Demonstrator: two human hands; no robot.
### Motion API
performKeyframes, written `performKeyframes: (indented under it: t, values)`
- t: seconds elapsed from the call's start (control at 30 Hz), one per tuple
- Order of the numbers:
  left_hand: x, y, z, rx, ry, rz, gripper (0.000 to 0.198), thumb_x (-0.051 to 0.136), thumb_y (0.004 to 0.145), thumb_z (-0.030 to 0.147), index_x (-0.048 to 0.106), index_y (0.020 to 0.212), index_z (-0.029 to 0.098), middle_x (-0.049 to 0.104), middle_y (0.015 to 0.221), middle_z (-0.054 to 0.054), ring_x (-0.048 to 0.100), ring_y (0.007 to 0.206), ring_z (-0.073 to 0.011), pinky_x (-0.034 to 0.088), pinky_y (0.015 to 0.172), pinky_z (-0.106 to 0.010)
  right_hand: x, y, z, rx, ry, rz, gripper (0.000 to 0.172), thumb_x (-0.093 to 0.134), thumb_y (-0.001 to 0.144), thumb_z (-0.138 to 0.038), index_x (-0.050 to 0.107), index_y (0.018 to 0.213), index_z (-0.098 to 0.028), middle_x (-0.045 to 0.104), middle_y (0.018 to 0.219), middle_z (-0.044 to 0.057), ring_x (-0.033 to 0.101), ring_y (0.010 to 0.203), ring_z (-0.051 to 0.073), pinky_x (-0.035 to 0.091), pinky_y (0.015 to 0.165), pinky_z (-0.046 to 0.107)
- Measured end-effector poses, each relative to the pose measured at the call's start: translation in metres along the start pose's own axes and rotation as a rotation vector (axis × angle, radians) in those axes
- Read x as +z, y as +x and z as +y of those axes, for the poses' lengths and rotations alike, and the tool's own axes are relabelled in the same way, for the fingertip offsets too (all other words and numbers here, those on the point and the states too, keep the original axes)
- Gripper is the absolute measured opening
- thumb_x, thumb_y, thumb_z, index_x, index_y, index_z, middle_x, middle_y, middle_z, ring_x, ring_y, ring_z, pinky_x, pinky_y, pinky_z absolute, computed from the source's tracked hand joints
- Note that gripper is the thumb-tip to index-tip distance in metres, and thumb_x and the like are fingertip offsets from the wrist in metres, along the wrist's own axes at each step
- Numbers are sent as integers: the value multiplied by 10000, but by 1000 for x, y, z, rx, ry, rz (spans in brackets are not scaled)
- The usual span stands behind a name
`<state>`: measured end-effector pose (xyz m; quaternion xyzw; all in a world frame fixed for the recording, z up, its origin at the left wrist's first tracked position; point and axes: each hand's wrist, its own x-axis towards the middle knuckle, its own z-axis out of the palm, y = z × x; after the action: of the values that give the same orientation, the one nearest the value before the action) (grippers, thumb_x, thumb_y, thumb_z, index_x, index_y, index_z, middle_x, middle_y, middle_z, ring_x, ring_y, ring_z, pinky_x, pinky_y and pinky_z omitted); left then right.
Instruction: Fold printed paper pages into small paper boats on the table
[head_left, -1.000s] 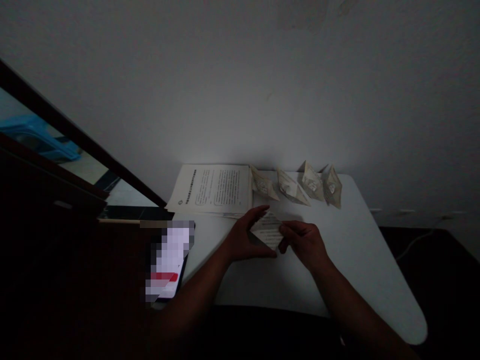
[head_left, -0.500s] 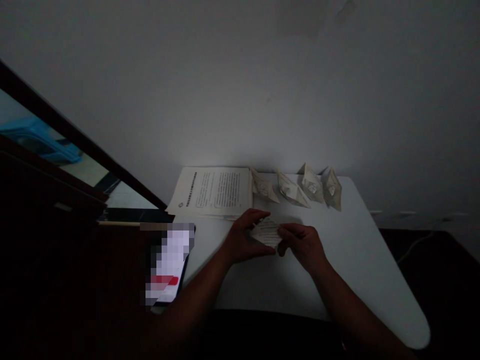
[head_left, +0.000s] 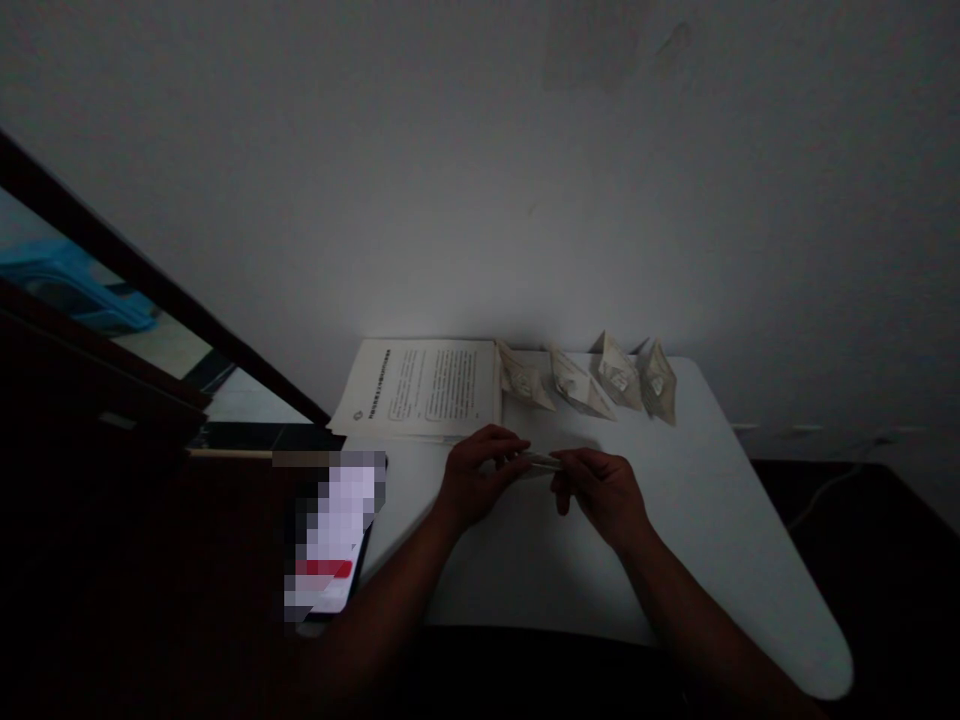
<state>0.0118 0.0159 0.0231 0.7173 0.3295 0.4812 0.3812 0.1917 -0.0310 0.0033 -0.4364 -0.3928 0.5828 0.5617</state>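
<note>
Between my two hands is a small folded piece of printed paper (head_left: pixel 541 464), seen nearly edge-on above the white table. My left hand (head_left: pixel 484 475) pinches its left end between thumb and fingers. At the right end, my right hand (head_left: pixel 600 490) grips it with thumb and fingertips. Behind my hands stand several folded paper boats in a row, among them one at the left (head_left: pixel 523 378), another beside it (head_left: pixel 579 383), a third (head_left: pixel 619 372) and one at the right (head_left: pixel 659 382).
A stack of printed sheets (head_left: pixel 420 385) lies at the table's back left. On the left edge rests a phone (head_left: pixel 341 530) with a lit, blurred screen. The white table (head_left: pixel 720 540) stands against a grey wall (head_left: pixel 465 180). A dark-framed mirror or opening (head_left: pixel 165 300) is at left.
The folded paper was facing me broadly, with my left fingers spread around it. Now it appears as a thin edge, and my left thumb and fingers have come together on it.
</note>
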Motion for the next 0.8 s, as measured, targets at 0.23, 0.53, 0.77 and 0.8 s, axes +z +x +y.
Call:
performKeyframes:
  t: [0.23, 0.53, 0.77, 0.8]
  values:
    - [1, 1, 1, -75, 9, 30, 126, 643, 777, 291, 717, 777, 189, 660, 755, -29, 607, 671, -114, 487, 616, -227, 1, -2, -1, -12, -38, 3, 261, 657, 767, -384, 697, 850, -140, 648, 566, 20, 565, 391, 124, 449, 386, 252]
    - [5, 0, 5, -1, 117, -6, 128, 630, 790, 238, 704, 875, 178, 655, 784, -31, 598, 671, -107, 487, 650, -228, 3, -3, -2, -65, -52, 49, 224, 646, 775, -365, 696, 822, -153, 626, 538, 2, 539, 377, 113, 427, 382, 245]
    - [8, -3, 2, 5, 24, -35, 108, 638, 792, 248, 712, 828, 178, 654, 774, -38, 597, 671, -112, 480, 638, -230, 5, -3, -5, -91, -144, 71, 222, 636, 780, -376, 685, 807, -161, 618, 520, 0, 538, 393, 111, 442, 423, 248]
    - [7, -3, 2, -15, 1, -36, 107, 646, 786, 255, 716, 814, 179, 654, 765, -38, 600, 670, -115, 479, 634, -232, 6, -4, -5, -90, -171, 74, 223, 650, 766, -378, 688, 815, -164, 620, 521, 0, 537, 397, 110, 441, 423, 245]
